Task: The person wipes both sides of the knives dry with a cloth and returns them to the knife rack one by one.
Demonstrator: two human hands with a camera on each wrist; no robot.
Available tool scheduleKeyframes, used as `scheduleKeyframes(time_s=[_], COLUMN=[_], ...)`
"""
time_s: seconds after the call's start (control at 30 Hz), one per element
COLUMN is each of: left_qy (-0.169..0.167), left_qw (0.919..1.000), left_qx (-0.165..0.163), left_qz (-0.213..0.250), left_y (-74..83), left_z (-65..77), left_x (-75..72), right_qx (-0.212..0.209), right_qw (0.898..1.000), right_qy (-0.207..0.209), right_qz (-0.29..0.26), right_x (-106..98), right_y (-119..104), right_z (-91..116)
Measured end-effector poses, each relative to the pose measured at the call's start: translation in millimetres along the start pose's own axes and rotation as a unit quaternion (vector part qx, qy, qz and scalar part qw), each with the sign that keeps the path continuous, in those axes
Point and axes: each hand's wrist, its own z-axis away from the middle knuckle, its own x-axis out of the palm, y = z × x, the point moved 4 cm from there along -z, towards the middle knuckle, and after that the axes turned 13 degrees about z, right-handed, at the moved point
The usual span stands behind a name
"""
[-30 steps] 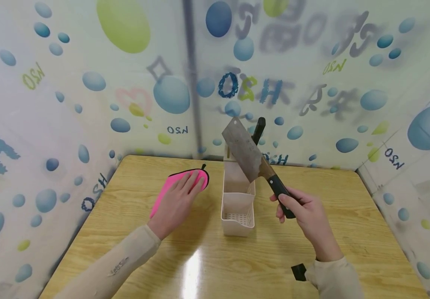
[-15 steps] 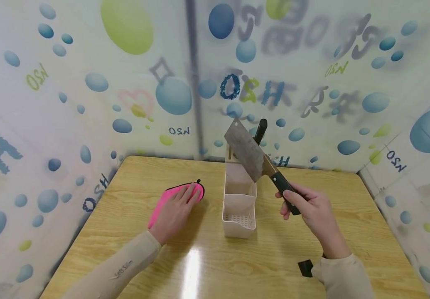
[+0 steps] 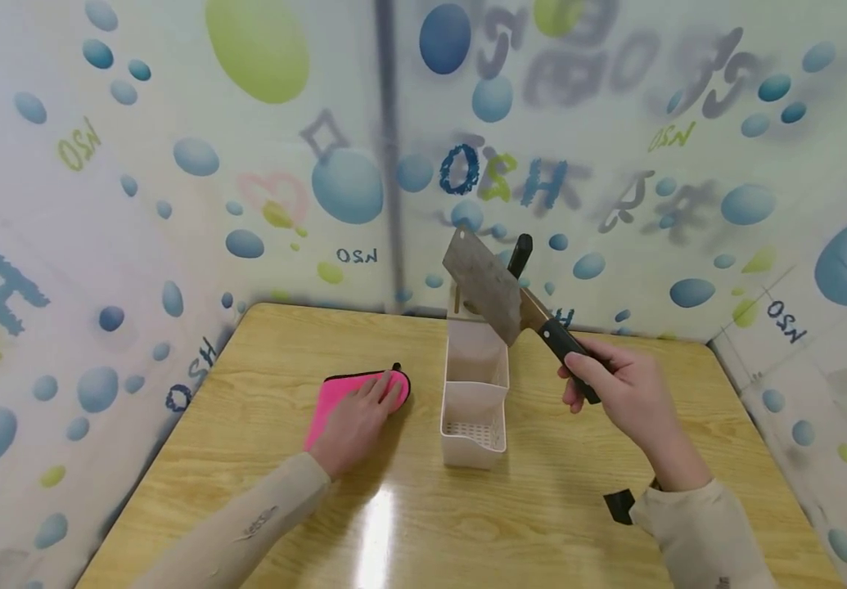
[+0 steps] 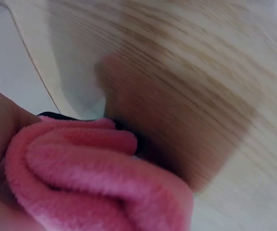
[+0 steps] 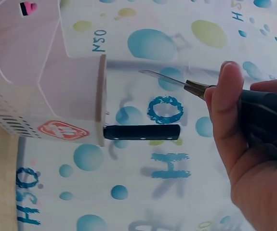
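My right hand (image 3: 632, 393) grips the black handle of a cleaver (image 3: 488, 282), its broad grey blade raised up and leftward in front of the holder's back end. My left hand (image 3: 353, 421) is on a pink cloth (image 3: 336, 394) with black edging, left of the holder, fingers over its top. The left wrist view shows the fuzzy cloth (image 4: 104, 178) bunched in thick folds against the hand. Between the hands stands a pale knife and utensil holder (image 3: 473, 451). A second knife's black handle (image 3: 520, 255) sticks up from its rear slots, also seen in the right wrist view (image 5: 143, 132).
The wooden table (image 3: 423, 532) ends against a wall (image 3: 578, 98) printed with blue and green drops. The holder has a low front compartment with a perforated floor and a taller one behind it. A black strap end (image 3: 619, 505) hangs by the right cuff.
My left hand and the pink cloth have come nearer to me. The right hand has shifted slightly right and upward with the cleaver. The holder stays in place.
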Motion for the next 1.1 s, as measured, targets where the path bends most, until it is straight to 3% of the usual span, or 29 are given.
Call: scheduleKeyframes(time_s=[0.2, 0.33, 0.47, 0.6, 0.7, 0.9, 1.1], left_qy=[-0.035, -0.038, -0.015, 0.026, 0.052, 0.077, 0.081], left_qw=[0.9967, 0.9939, 0.9916, 0.9925, 0.9901, 0.9716, 0.9499], left_qx=[-0.039, -0.052, -0.042, -0.022, -0.027, -0.072, -0.107], left_qz=[0.061, 0.089, 0.122, 0.118, 0.128, 0.212, 0.282], left_y=[-0.5, 0.4, 4.7, 11.5, 15.9, 28.0, 40.9], left_z=[-5.1, -10.9, -19.8, -30.6, -39.0, -54.7, -63.1], left_x=[0.4, -3.7, -10.8, -21.8, -30.3, -43.0, -39.5], right_qx=[-0.011, -0.014, -0.005, 0.012, 0.023, 0.025, 0.025], right_qw=[0.998, 0.996, 0.995, 0.99, 0.987, 0.982, 0.978], right_qy=[-0.003, -0.017, -0.038, -0.056, -0.069, -0.08, -0.087], right_qz=[0.066, 0.089, 0.096, 0.125, 0.144, 0.17, 0.186], right_x=[-14, -23, -31, -39, -42, -47, -51], right_y=[-17, -29, -37, -43, -46, -54, -63], right_z=[-10, -20, -30, -38, -43, -53, -62])
